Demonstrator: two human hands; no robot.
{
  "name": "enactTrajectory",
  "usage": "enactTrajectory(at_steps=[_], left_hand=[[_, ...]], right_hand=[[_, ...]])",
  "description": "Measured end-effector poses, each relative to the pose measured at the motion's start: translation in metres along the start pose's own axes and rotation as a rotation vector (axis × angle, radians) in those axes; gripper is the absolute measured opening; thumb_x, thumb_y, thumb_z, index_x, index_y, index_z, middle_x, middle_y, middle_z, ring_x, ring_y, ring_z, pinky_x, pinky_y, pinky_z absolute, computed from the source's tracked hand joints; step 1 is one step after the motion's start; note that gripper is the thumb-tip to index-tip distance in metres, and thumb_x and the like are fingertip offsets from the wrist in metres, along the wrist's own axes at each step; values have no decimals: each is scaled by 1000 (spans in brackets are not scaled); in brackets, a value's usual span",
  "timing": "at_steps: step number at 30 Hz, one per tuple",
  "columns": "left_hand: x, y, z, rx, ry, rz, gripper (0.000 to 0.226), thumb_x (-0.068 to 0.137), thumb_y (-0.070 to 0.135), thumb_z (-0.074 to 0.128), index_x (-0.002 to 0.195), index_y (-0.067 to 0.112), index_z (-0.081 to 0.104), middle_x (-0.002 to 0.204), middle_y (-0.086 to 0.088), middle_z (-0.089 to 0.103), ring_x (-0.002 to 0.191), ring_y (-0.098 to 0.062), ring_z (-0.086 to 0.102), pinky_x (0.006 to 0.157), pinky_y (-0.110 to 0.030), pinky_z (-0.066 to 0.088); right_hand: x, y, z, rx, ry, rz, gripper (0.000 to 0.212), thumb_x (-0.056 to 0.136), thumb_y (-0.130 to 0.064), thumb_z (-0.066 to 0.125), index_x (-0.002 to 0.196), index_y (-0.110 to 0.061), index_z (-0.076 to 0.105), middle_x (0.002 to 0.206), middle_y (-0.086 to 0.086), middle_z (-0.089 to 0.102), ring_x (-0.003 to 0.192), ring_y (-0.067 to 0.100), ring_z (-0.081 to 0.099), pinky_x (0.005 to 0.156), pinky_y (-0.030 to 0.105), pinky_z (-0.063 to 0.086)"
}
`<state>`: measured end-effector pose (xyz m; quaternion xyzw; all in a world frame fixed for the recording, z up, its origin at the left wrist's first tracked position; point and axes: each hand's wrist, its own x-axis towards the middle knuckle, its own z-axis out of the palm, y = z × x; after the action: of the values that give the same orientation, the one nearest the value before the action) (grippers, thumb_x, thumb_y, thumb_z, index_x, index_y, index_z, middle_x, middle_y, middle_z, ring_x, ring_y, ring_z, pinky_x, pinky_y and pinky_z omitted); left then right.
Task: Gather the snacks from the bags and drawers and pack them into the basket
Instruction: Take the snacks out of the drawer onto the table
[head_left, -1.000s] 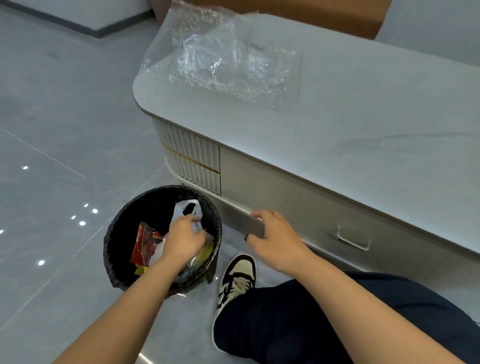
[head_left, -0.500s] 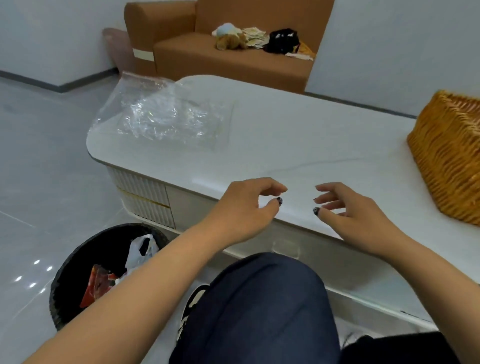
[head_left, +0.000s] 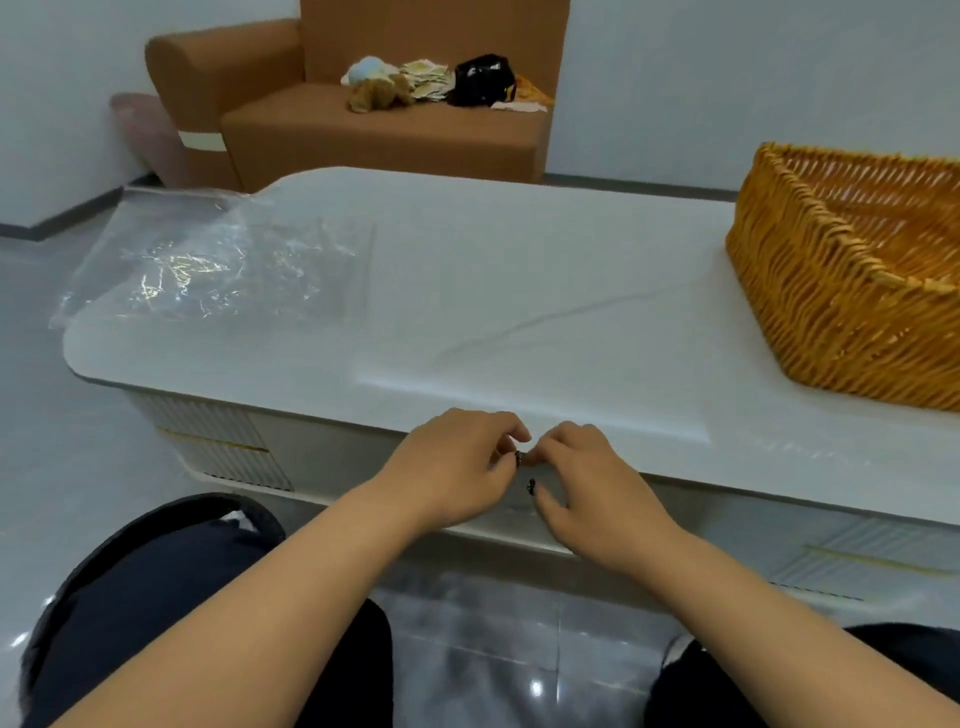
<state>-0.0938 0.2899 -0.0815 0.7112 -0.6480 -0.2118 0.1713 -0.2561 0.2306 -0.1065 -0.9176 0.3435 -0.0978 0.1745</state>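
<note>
An empty orange wicker basket stands on the white table at the right. A crumpled clear plastic bag lies flat on the table's left end. My left hand and my right hand meet just under the table's front edge, on the grey drawer front. Both have their fingers curled and the fingertips touch at the spot where the drawer handle sits. The handle itself is hidden behind the fingers. No snack is in sight.
A brown sofa behind the table carries a soft toy, papers and a black bag. My knees in dark trousers fill the lower corners. Glossy grey floor tiles lie between them. Ribbed panels flank the drawer.
My left hand left the black bin on the floor and my view swung up to the tabletop. Both hands came together and dropped from the table edge onto the drawer front.
</note>
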Motion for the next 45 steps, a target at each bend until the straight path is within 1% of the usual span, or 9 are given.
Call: enactTrajectory(at_steps=[3, 6, 10, 14, 19, 24, 29, 33, 45], left_hand=[[-12, -20, -1, 41, -26, -15, 27, 95, 27, 50, 118, 35, 63, 108, 17, 68, 101, -2, 62, 89, -32, 52], [-17, -33, -1, 55, -31, -47, 28, 95, 27, 53, 121, 32, 62, 109, 16, 67, 101, -2, 61, 89, -31, 52], [-19, -45, 3, 84, -46, -52, 30, 94, 27, 54, 123, 28, 60, 114, 13, 65, 104, -4, 60, 91, -33, 51], [-25, -50, 5, 129, -70, -32, 33, 95, 29, 53, 128, 26, 57, 124, 11, 61, 113, -5, 56, 97, -33, 48], [-27, -48, 6, 142, -45, 2, 37, 96, 29, 52, 133, 27, 52, 134, 11, 55, 123, -7, 50, 101, -30, 44], [-23, -34, 10, 129, -3, 56, 35, 98, 31, 50, 132, 27, 53, 129, 12, 56, 122, -8, 49, 101, -31, 43], [-16, -20, 16, 164, -11, 57, 33, 99, 35, 47, 130, 27, 54, 126, 8, 57, 116, -12, 51, 96, -34, 46], [-12, -14, 22, 203, -70, 47, 30, 98, 36, 47, 125, 29, 58, 119, 9, 63, 107, -12, 57, 87, -30, 48], [-31, -24, 31, 177, -177, 80, 33, 98, 44, 47, 129, 36, 54, 119, 15, 63, 111, -6, 57, 93, -35, 50]], right_hand=[[3, -6, 24, -5, 37, -50, 29, 93, -23, 47, 120, -16, 56, 116, -1, 47, 101, 17, 48, 74, 30, 48], [3, -4, 55, -104, -145, -23, 32, 93, -23, 46, 124, -16, 49, 121, 4, 46, 102, 24, 50, 75, 34, 46], [5, 7, 88, -106, -394, 168, 68, 89, -20, 51, 150, -18, 19, 149, 8, 26, 117, 32, 50, 87, 40, 50], [6, 13, 104, -30, -472, 268, 82, 89, -19, 53, 154, -20, 4, 160, 5, 7, 112, 33, 56, 85, 39, 51], [2, 9, 108, 11, -447, 284, 83, 86, -24, 60, 153, -20, 12, 156, 7, 16, 110, 31, 57, 89, 39, 52], [-14, -4, 90, -36, -534, 219, 63, 89, -31, 58, 145, -16, 32, 142, 8, 40, 117, 29, 53, 95, 39, 49], [-23, -24, 37, -75, -307, 24, 36, 92, -25, 49, 128, -24, 52, 119, -2, 61, 103, 17, 60, 84, 36, 53], [-33, -16, 1, 9, -65, 59, 32, 93, -31, 53, 125, -32, 55, 114, -13, 60, 104, 6, 56, 86, 29, 52], [-79, 27, -7, 49, -129, 198, 22, 94, -33, 55, 115, -36, 61, 115, -19, 60, 103, -2, 54, 89, 20, 47]])
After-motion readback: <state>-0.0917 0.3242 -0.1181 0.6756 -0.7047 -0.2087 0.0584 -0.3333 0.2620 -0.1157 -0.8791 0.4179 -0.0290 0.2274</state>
